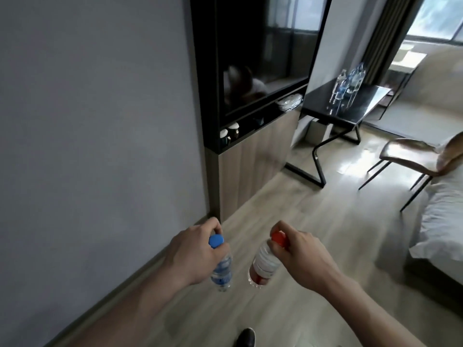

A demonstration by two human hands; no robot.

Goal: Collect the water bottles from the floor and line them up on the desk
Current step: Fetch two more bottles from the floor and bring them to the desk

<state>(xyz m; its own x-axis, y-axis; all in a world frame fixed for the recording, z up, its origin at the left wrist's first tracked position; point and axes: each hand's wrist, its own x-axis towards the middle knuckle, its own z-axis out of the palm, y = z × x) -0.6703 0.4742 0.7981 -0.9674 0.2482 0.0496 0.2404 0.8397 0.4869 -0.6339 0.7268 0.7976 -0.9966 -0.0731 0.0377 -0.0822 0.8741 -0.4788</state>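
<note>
My left hand [193, 251] grips the neck of a clear water bottle with a blue cap and blue label [221, 270], which hangs above the wooden floor. My right hand [298, 256] pinches the neck of a second clear bottle with a red cap and red-and-white label [263, 265], also hanging off the floor. Both bottles are close together in front of me. Far ahead at the upper right stands a black desk [350, 113] with several blue-labelled water bottles [349, 82] grouped upright on its top.
A grey wall runs along my left. A dark cabinet with a glass front [250, 71] and wood base stands between me and the desk. A brown chair [416, 159] and a white bed [441, 221] are on the right. My shoe [245, 338] shows at the bottom.
</note>
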